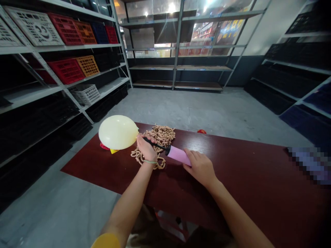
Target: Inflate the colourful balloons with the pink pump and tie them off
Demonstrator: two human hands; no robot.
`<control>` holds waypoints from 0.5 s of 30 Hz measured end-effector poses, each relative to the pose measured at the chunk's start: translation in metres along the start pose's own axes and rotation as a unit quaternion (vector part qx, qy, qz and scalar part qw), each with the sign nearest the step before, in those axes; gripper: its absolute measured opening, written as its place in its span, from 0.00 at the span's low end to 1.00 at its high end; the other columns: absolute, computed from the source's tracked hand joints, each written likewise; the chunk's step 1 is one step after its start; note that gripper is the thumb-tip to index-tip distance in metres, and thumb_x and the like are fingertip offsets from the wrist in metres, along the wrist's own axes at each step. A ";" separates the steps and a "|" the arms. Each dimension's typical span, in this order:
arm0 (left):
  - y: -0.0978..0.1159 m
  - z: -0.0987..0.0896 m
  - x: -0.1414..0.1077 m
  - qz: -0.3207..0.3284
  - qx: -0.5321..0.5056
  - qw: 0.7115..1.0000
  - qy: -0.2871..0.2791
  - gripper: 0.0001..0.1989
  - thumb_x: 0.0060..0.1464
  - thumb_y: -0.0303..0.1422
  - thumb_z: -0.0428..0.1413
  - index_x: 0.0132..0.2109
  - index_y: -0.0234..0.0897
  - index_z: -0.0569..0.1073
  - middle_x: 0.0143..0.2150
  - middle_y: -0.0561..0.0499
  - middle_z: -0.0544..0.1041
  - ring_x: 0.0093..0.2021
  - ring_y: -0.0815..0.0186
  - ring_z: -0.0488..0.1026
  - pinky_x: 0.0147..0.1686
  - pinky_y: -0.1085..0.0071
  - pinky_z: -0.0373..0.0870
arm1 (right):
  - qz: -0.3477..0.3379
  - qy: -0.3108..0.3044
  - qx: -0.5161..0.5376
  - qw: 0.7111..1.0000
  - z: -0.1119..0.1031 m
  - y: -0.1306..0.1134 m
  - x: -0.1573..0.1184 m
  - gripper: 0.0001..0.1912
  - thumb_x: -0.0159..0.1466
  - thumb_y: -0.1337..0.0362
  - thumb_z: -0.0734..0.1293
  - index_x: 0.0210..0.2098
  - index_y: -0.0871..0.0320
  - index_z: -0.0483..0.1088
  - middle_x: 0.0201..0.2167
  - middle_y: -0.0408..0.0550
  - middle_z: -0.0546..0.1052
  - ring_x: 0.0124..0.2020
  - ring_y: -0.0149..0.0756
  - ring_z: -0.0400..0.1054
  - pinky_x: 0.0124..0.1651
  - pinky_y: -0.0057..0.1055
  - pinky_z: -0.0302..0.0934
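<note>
A pale yellow balloon (118,132), swollen with air, sits at the left end of a hand pump (179,155). My left hand (147,146) is closed around the pump's black end, right where the balloon's neck is; my fingers hide the neck itself. The pump's body is a pink tube, and my right hand (200,165) wraps round its right end. Between the hands a thin black rod shows. Behind and below my left hand lies a pile of tan, twisted rope-like pieces (164,136) on the dark red table (232,172).
Beneath the balloon, something red and a yellow piece (113,151) peek out. A small red item (201,131) lies at the table's far edge. Metal shelves with plastic crates (66,29) stand left; more shelving (178,67) is behind. A blurred patch (311,165) covers something at right.
</note>
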State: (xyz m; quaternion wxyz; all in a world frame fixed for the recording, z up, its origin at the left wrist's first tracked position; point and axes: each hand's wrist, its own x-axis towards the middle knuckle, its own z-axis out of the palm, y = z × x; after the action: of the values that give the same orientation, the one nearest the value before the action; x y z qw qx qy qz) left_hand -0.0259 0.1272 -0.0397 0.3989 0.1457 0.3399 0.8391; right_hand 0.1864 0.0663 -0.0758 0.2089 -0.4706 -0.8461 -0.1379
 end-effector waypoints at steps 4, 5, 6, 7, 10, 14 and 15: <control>-0.022 0.003 -0.023 -0.026 0.049 0.997 -0.046 0.12 0.63 0.43 0.44 0.34 0.41 0.59 0.21 0.59 0.62 0.16 0.72 0.61 0.18 0.73 0.62 | 0.008 -0.018 0.013 1.000 0.002 -0.007 -0.003 0.29 0.64 0.61 0.63 0.63 0.62 0.58 0.39 0.52 0.76 0.38 0.42 0.69 0.39 0.35 0.57; -0.026 0.004 -0.026 -0.028 0.061 0.996 -0.053 0.12 0.63 0.43 0.44 0.35 0.41 0.59 0.21 0.59 0.62 0.17 0.72 0.61 0.18 0.73 0.63 | 0.009 -0.023 0.015 1.000 0.004 -0.008 -0.004 0.30 0.64 0.61 0.63 0.64 0.61 0.57 0.39 0.52 0.75 0.38 0.42 0.69 0.38 0.35 0.56; -0.028 0.004 -0.028 -0.029 0.069 0.995 -0.059 0.12 0.63 0.43 0.44 0.35 0.41 0.59 0.21 0.59 0.62 0.17 0.71 0.61 0.18 0.72 0.63 | 0.009 -0.029 0.017 0.999 0.005 -0.009 -0.004 0.31 0.65 0.60 0.63 0.65 0.61 0.55 0.39 0.51 0.75 0.38 0.42 0.68 0.38 0.35 0.57; -0.030 0.004 -0.029 -0.028 0.072 0.995 -0.064 0.12 0.63 0.43 0.44 0.35 0.41 0.59 0.21 0.58 0.62 0.17 0.71 0.62 0.18 0.72 0.64 | 0.009 -0.034 0.017 0.999 0.005 -0.009 -0.004 0.32 0.65 0.60 0.63 0.66 0.60 0.54 0.39 0.51 0.75 0.38 0.42 0.68 0.38 0.35 0.57; -0.030 0.004 -0.027 -0.031 0.047 0.995 -0.081 0.12 0.63 0.43 0.45 0.34 0.41 0.60 0.21 0.58 0.63 0.17 0.70 0.63 0.18 0.71 0.65 | 0.015 -0.045 0.020 0.999 0.006 -0.009 -0.001 0.32 0.66 0.58 0.63 0.66 0.58 0.53 0.42 0.52 0.75 0.40 0.43 0.68 0.39 0.36 0.57; -0.026 0.005 -0.018 -0.039 0.026 0.995 -0.086 0.11 0.61 0.41 0.48 0.34 0.40 0.61 0.23 0.56 0.67 0.20 0.68 0.68 0.24 0.68 0.71 | 0.026 -0.054 0.016 0.998 0.001 -0.006 0.002 0.30 0.66 0.58 0.62 0.66 0.58 0.55 0.44 0.53 0.75 0.42 0.44 0.68 0.41 0.36 0.57; -0.024 0.004 -0.013 -0.034 0.026 0.997 -0.072 0.11 0.61 0.41 0.48 0.33 0.40 0.62 0.24 0.55 0.68 0.22 0.67 0.71 0.27 0.66 0.73 | 0.027 -0.059 0.011 0.998 -0.001 -0.005 0.003 0.29 0.67 0.58 0.61 0.66 0.57 0.55 0.44 0.53 0.75 0.42 0.45 0.68 0.41 0.36 0.57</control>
State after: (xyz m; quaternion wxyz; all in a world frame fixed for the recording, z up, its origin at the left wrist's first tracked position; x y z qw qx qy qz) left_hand -0.0021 0.1297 -0.0532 0.4467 0.2039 0.3368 0.8034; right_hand 0.1811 0.0652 -0.0740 0.1679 -0.4983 -0.8453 -0.0948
